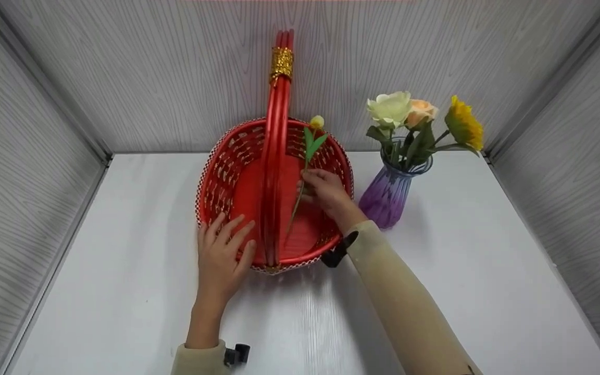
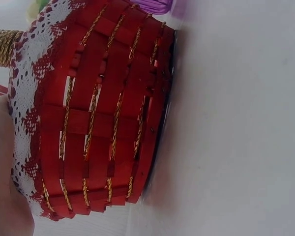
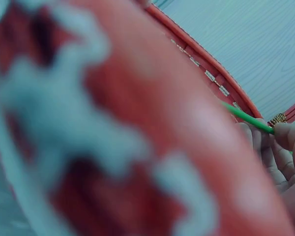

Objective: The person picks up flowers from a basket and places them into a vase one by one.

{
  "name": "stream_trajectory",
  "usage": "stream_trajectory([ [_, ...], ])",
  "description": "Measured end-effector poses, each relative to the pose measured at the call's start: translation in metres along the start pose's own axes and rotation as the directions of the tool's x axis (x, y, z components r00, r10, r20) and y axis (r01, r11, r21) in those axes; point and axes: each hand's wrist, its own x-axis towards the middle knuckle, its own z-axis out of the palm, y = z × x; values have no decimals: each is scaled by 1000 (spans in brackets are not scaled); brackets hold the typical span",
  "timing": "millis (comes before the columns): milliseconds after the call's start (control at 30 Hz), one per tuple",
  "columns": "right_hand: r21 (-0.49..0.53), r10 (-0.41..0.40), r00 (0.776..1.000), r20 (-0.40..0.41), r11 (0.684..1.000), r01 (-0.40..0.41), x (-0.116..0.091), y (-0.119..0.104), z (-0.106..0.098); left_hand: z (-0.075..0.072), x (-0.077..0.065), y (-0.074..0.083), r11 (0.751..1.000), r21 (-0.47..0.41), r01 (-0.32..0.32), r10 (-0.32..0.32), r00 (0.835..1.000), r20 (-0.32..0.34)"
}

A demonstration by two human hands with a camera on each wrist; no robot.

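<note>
A red woven basket (image 1: 242,136) with a tall arched handle (image 1: 277,104) stands on the white table. My right hand (image 1: 328,195) reaches over its right rim and pinches the green stem of a small artificial flower (image 1: 316,123) with a pale yellow head. The stem slants down over the basket's inside; in the right wrist view the green stem (image 3: 246,117) lies between thumb and fingers. My left hand (image 1: 224,260) rests on the basket's near left rim, fingers spread and reaching inside. In the left wrist view part of this hand (image 2: 5,172) touches the lace-trimmed rim (image 2: 27,113).
Right of the basket stands a blue and purple glass vase (image 1: 387,192). It holds a cream rose (image 1: 391,108), a peach rose (image 1: 421,112) and a yellow sunflower (image 1: 465,124). Grey wood-grain panels (image 1: 175,78) enclose the table at the back and sides.
</note>
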Motion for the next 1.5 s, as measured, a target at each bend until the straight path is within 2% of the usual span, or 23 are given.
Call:
stream_trajectory([
  [167, 33, -7, 1000, -17, 999, 7, -1, 0, 2, -2, 0, -1, 1000, 7, 4, -4, 1000, 0],
  [333, 102, -46, 998, -47, 993, 51, 0, 0, 3, -2, -1, 0, 1000, 4, 20, -20, 1000, 12],
  [533, 123, -76, 997, -31, 989, 79, -5, -4, 0, 1, -1, 0, 1000, 6, 28, -28, 999, 15],
  [833, 140, -105, 994, 5, 985, 104, -27, -18, -3, 1, 0, 1, 1000, 10, 9, -9, 1000, 14],
  [1500, 49, -162, 984, 69, 986, 159, -82, -33, -24, 0, 0, -1, 999, 10, 34, -35, 999, 25],
])
